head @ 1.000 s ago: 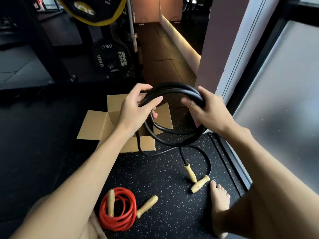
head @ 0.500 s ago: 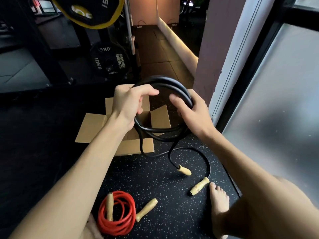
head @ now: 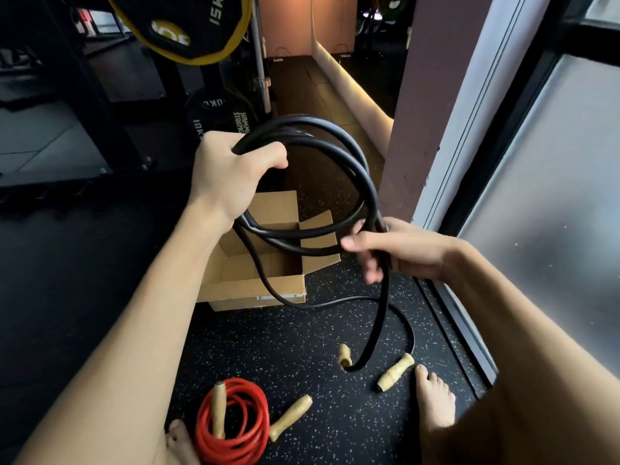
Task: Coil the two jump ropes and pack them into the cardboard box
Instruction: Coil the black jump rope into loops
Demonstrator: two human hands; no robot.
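I hold a black jump rope (head: 349, 156) in loops above the open cardboard box (head: 258, 273). My left hand (head: 228, 172) grips the top of the loops. My right hand (head: 399, 253) is closed on the rope at the lower right of the loops. Its loose end hangs down to the floor, where its two wooden handles (head: 394, 370) lie by my right foot (head: 434, 394). The red jump rope (head: 235, 424) lies coiled on the floor near my left foot, one wooden handle across it and the other beside it.
Black speckled rubber flooring (head: 302, 350) lies under everything. A frosted glass panel and its frame (head: 503, 196) run along the right. Weight plates on a rack (head: 214, 119) stand behind the box. A corridor leads away at the top centre.
My right hand slid from the top of the coil down to its lower right side. The loops have spread wider, and the hanging end has dragged one handle along the floor.
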